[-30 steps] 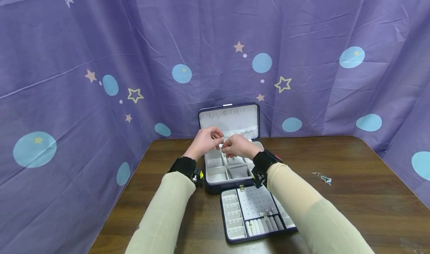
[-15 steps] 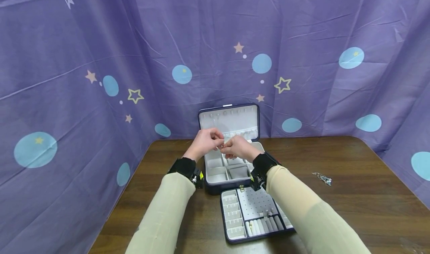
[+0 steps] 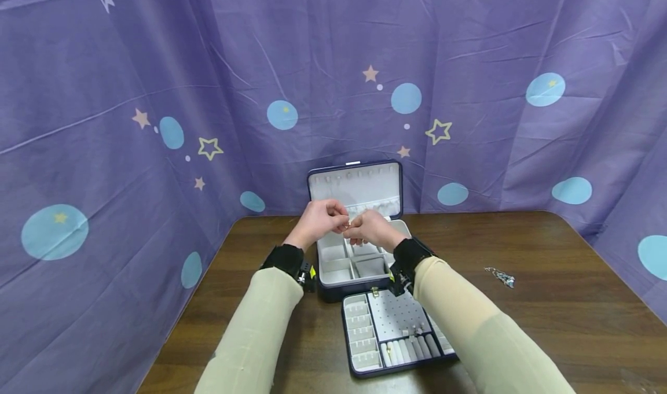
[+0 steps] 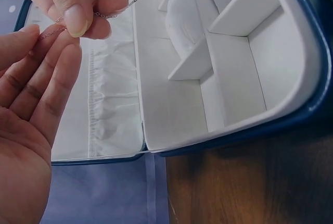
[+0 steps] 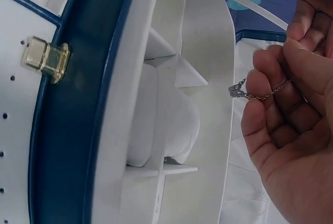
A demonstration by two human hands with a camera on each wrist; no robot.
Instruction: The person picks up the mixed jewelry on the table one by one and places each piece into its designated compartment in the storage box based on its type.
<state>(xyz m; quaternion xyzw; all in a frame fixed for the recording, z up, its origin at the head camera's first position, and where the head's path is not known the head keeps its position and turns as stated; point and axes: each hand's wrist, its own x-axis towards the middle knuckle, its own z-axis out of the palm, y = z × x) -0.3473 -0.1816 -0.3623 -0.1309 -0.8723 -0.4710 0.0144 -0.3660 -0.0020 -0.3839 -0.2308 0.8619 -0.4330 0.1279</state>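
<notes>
Over an open navy jewelry box [image 3: 333, 294], my left hand [image 3: 319, 219] and right hand [image 3: 372, 227] meet, fingertips close together. Each hand pinches a fine silver chain [image 5: 273, 92], my left holding a thin end between thumb and fingers, as the left wrist view shows. A small dark silver pendant or cluster [image 5: 237, 89] dangles beside my right fingertips. The rest of the chain is hidden among the fingers. Below, the box has white compartments with dividers, and a white rounded pad [image 5: 179, 125] sits in the middle of them.
The raised lid [image 3: 359, 186] has a row of hooks and a gathered pocket. In front lies a jewelry tray [image 3: 396, 313] with ring rolls and small studs. A silver chain bunch [image 3: 502, 276] rests at right on the wooden table [image 3: 563, 324]. A purple curtain hangs behind.
My fingertips have drawn slightly closer together around the chain and shifted a little. The box, tray and chain bunch on the table stay put.
</notes>
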